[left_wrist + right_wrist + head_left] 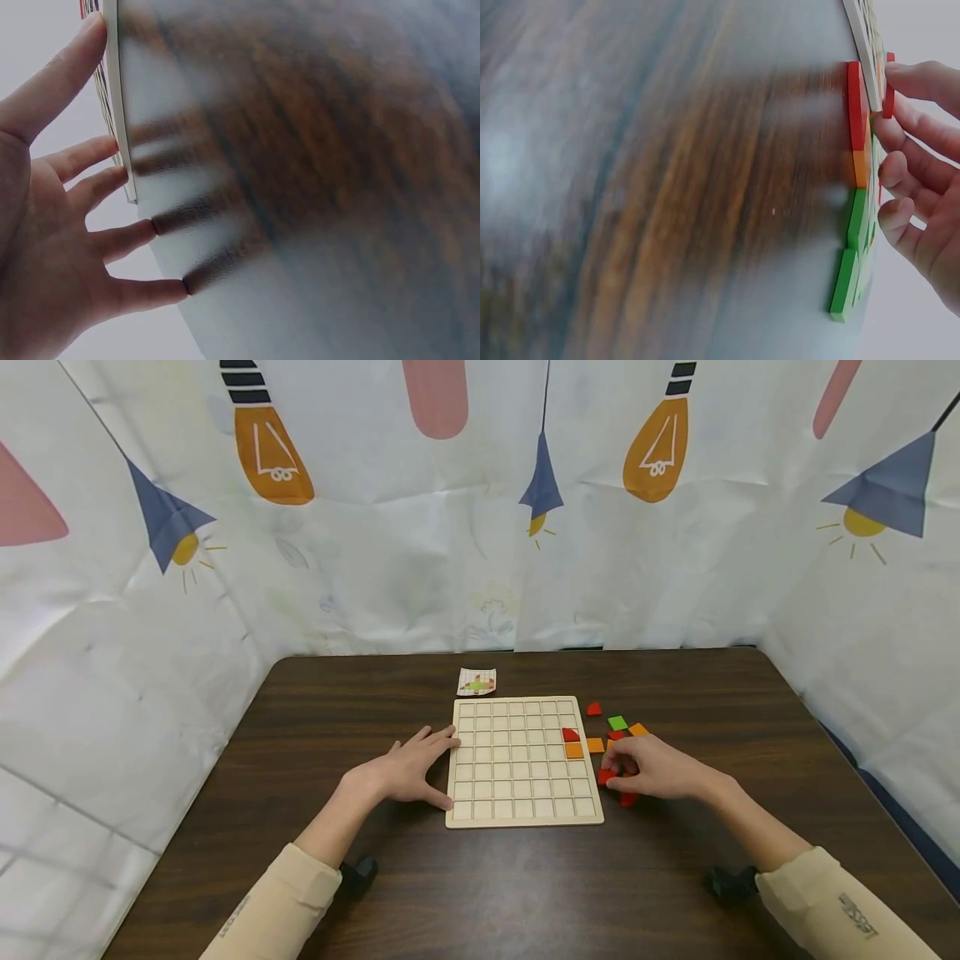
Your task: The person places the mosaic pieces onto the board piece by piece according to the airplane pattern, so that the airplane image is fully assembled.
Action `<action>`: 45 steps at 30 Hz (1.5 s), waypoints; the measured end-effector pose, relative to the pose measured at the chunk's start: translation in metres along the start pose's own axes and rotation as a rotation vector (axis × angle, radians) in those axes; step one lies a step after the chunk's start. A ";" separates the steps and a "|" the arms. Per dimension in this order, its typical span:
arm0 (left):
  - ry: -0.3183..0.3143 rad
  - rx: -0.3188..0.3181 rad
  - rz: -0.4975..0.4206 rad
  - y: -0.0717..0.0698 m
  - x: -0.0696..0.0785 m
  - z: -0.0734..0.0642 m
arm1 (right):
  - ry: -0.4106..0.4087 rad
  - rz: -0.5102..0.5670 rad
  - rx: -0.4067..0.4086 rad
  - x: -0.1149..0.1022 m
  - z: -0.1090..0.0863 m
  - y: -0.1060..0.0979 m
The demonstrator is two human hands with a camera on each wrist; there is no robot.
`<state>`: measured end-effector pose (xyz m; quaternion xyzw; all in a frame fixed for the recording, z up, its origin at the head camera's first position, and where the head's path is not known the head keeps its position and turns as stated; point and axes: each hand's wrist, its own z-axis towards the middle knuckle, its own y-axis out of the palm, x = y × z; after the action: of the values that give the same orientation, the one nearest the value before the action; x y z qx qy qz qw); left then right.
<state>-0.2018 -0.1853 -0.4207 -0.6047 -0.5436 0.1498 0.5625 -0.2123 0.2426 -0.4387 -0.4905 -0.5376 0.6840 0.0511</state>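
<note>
A pale wooden grid board [522, 770] lies on the dark table. A red curved piece [570, 735] and an orange square [573, 750] sit in its right-hand cells. My left hand [408, 768] is spread at the board's left edge, thumb and fingertips touching the rim. Just off the right edge, my right hand [652, 767] pinches a red piece [889, 86] between thumb and finger, raised above the table. Beneath that hand lie other loose pieces, partly hidden, among them a red one [628, 799] and green ones [844, 285].
A small card [477, 682] with a coloured grid picture lies behind the board. Beyond my right hand are a red piece [594, 708], a green piece [617, 723] and orange squares [595, 745]. A white printed curtain [375, 568] surrounds the table [360, 693].
</note>
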 end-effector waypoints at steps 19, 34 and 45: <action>0.017 0.006 -0.005 0.000 -0.002 0.000 | -0.038 -0.042 0.009 -0.011 0.019 0.005; 0.006 0.007 -0.001 0.000 -0.002 0.001 | -0.062 -0.105 0.021 -0.018 0.031 0.005; 0.003 0.003 -0.015 -0.001 0.000 0.000 | -0.074 -0.140 0.045 -0.016 0.034 0.011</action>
<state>-0.2025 -0.1856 -0.4204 -0.6001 -0.5471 0.1456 0.5651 -0.2236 0.2055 -0.4396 -0.4245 -0.5566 0.7084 0.0900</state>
